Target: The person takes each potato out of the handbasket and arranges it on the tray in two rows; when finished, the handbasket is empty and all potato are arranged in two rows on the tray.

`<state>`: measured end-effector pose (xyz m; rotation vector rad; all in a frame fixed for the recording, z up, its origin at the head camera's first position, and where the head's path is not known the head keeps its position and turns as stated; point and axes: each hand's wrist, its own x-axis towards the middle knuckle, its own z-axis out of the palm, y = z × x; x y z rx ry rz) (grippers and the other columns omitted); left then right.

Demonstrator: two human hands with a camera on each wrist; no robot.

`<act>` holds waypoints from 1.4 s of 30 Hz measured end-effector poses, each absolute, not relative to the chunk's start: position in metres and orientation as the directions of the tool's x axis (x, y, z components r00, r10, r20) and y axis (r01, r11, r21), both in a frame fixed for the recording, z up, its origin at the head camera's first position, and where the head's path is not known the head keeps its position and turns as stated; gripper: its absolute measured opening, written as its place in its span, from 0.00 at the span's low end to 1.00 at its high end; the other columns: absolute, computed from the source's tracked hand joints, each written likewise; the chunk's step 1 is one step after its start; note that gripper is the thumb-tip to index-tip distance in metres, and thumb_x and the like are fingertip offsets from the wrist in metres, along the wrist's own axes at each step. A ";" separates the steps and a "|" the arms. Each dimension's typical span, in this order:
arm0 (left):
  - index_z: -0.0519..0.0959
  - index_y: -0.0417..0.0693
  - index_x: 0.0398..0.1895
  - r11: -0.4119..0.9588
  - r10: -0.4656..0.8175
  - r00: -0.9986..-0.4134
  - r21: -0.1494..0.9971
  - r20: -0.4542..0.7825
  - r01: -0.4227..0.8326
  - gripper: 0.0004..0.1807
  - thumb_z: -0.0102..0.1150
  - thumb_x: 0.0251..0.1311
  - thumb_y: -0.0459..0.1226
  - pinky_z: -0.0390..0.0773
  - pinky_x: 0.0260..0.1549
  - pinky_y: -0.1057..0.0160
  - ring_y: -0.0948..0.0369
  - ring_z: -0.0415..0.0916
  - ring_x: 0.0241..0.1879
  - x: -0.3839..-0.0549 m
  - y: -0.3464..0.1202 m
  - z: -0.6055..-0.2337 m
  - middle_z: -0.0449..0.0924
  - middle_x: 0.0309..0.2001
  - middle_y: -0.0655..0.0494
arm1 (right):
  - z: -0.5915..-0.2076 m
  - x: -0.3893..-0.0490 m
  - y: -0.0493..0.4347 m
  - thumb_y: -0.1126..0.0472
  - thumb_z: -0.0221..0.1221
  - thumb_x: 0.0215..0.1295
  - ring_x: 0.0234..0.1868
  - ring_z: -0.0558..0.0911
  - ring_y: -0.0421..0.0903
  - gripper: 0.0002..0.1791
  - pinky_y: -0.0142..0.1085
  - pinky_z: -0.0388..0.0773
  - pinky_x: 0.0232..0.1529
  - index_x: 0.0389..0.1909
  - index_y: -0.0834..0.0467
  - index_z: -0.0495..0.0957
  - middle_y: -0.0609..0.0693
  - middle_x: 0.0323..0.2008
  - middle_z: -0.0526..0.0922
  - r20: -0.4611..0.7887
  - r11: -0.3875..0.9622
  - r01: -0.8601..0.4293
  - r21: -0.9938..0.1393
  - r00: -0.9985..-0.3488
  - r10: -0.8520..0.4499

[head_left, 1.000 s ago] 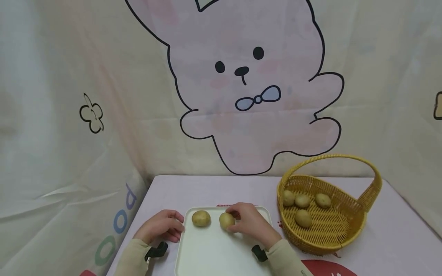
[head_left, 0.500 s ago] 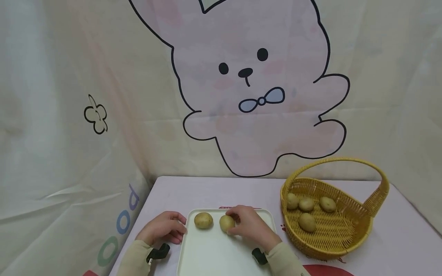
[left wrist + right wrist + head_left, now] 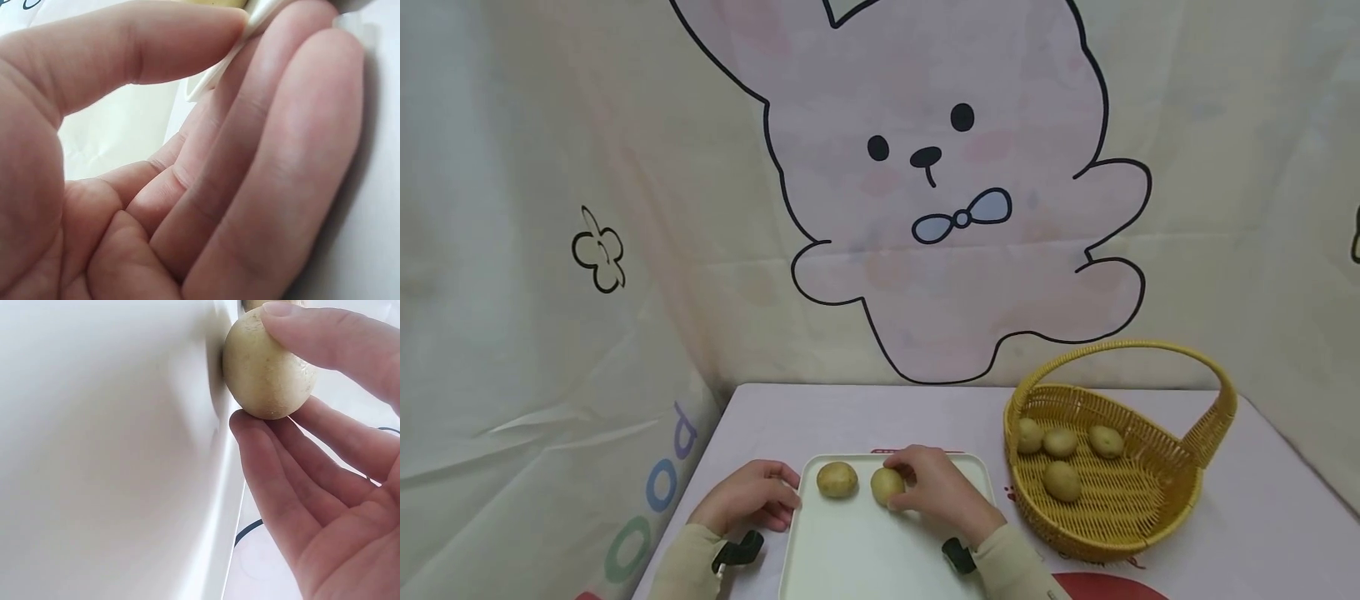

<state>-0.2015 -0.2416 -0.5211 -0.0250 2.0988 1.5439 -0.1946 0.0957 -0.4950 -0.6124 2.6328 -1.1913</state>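
My right hand [image 3: 943,492] pinches a small yellow potato [image 3: 887,486] between thumb and fingers, close over the upper part of a white tray [image 3: 865,558]. In the right wrist view this potato [image 3: 269,369] is held right by the tray's white surface, thumb on one side and fingertips on the other. A second potato [image 3: 837,480] lies on the tray at its upper left. At the tray's left edge, my left hand [image 3: 752,497] has its fingers bent. The left wrist view has the tray's rim [image 3: 215,72] between the thumb tip and the fingers.
A yellow wicker basket [image 3: 1120,542] with a tall arched handle stands right of the tray, several potatoes [image 3: 1062,482] inside it. Under everything is a table with a pale cloth [image 3: 820,417]. A cartoon-printed curtain [image 3: 955,333] hangs behind, and a red patch [image 3: 1105,586] shows at the front right.
The potato in my right hand has shifted slightly left, nearer the other potato on the tray. My left hand stays at the tray's edge. The head view sways a little.
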 end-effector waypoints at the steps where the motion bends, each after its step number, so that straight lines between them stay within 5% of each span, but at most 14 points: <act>1: 0.80 0.37 0.50 0.346 0.291 -0.859 0.883 -0.422 -0.317 0.19 0.71 0.58 0.35 0.89 0.28 0.64 0.63 0.83 0.23 -0.201 -0.242 -0.521 0.85 0.26 0.52 | -0.495 -0.194 0.096 0.64 0.81 0.54 0.50 0.84 0.43 0.27 0.41 0.84 0.53 0.56 0.59 0.87 0.49 0.51 0.89 0.002 0.594 -0.294 -0.749 -0.897 -0.442; 42: 0.80 0.38 0.51 0.350 0.292 -0.855 0.880 -0.429 -0.322 0.18 0.71 0.60 0.36 0.89 0.29 0.63 0.63 0.83 0.23 -0.203 -0.243 -0.524 0.85 0.26 0.53 | -0.492 -0.194 0.102 0.64 0.81 0.54 0.51 0.87 0.50 0.29 0.42 0.85 0.53 0.59 0.61 0.86 0.51 0.53 0.89 0.006 0.589 -0.293 -0.753 -0.898 -0.440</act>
